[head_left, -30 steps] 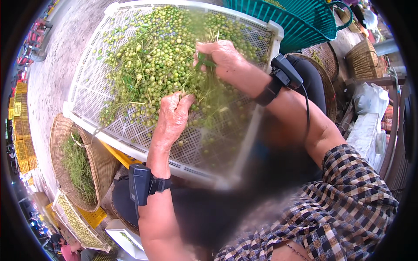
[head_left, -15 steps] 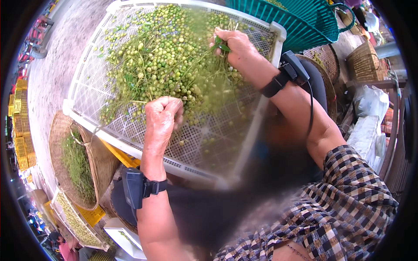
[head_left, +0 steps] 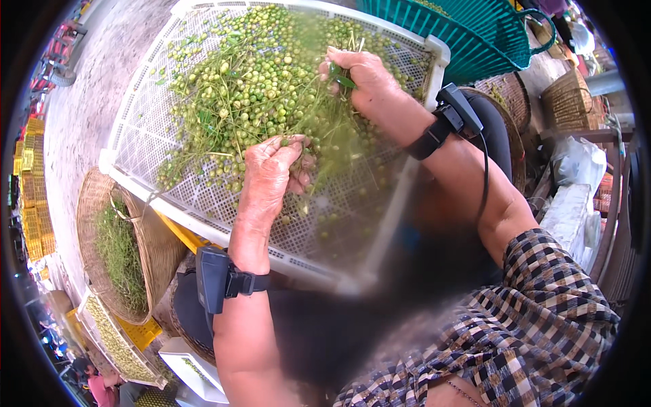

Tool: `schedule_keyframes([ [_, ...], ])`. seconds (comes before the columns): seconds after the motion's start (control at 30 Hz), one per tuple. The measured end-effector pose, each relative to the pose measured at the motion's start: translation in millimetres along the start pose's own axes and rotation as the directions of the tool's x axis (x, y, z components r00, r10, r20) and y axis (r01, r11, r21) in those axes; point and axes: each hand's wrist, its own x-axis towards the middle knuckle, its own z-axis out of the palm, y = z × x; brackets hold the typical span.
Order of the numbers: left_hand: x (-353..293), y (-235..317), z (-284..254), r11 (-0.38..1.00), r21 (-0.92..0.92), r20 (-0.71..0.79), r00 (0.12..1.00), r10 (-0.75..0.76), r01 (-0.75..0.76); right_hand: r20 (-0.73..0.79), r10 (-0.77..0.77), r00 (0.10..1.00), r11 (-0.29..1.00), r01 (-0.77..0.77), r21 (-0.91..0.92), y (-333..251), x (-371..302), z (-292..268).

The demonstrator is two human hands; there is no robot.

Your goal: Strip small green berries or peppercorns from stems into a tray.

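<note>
Small round green fruits [head_left: 261, 91], some still on thin stems, lie heaped in a white plastic mesh tray [head_left: 106, 161] in front of me. Over the tray's right part, my right hand [head_left: 366, 78] is closed around a bunch of green stems [head_left: 342, 76] with a dark leaf showing between the fingers. My left hand [head_left: 274, 169] is at the near edge of the heap, its thumb and fingers pinched together. What lies in that pinch is too small to make out. A blurred patch covers part of the tray right of my left hand.
At the left stands a woven basket [head_left: 163, 247] with stripped green stems [head_left: 116, 247] inside. A teal plastic basket [head_left: 468, 37] is beyond the tray's far right corner. Yellow crates [head_left: 30, 197] are stacked far left. Another wicker basket [head_left: 568, 102] and a plastic bag [head_left: 580, 159] are at right.
My left hand has moved right and slightly up, toward my right hand, and its fingers now point right. The right hand, still holding the stems, has shifted only slightly.
</note>
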Motion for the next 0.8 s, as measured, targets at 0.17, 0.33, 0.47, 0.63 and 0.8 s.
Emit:
schedule_keyframes([
  [0.17, 2.4, -2.2, -4.3, 0.999, 0.022, -0.039, 0.999, -0.036, 0.037, 0.116, -0.031, 0.993, 0.996, 0.040, -0.078, 3.6, 7.7, -9.6],
  [0.33, 2.9, -4.7, -5.8, 0.998, 0.046, -0.038, 0.998, -0.041, 0.043, 0.098, -0.028, 0.995, 0.997, 0.035, -0.071, 1.1, 4.2, -6.6],
  [0.47, 5.5, -8.4, -5.1, 0.977, 0.213, -0.075, 0.996, 0.038, -0.022, 0.099, -0.060, 0.993, 0.993, 0.069, -0.096, 2.0, 3.0, -9.0],
  [0.63, 19.7, -36.9, -36.0, 0.636, 0.761, -0.081, 0.955, 0.286, -0.126, -0.008, -0.114, 0.993, 0.992, 0.113, -0.062, -17.0, 11.3, -8.7],
  [0.8, 7.8, -24.1, -28.7, 0.643, 0.673, 0.043, 0.887, 0.459, -0.365, -0.028, -0.033, 0.999, 0.994, 0.036, 0.106, -14.6, 22.4, -22.5],
])
